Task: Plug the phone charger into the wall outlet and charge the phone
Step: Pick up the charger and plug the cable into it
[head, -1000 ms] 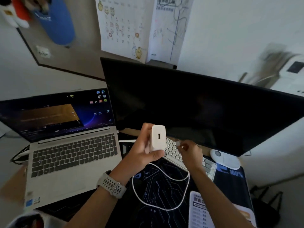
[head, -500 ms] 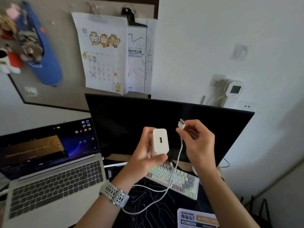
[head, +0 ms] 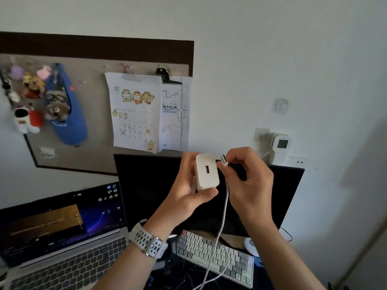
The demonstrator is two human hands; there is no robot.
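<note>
I have the white charger block held up in front of the dark monitor, its USB port facing me, with my left hand wrapped round it, thumb under the bottom edge and fingers behind. Just to its right, my right hand pinches the white cable right behind its USB plug, which sits near the upper right corner of the block but is not in the port, as far as I can tell. From there the cable hangs down between my wrists, over the white keyboard on the surface, and runs out of view at the bottom. So I judge the task to be at an early step: block and cable are in hand, but not joined. Still to do, as I read it, is seating the plug in the port, carrying the block to the wall outlet showing just above the monitor's right corner, pushing it in, and fitting the other end of the cable to the phone. I see no phone anywhere in view. Beside that outlet a small white device with a display already hangs on the wall, and the open laptop sits to my left
</note>
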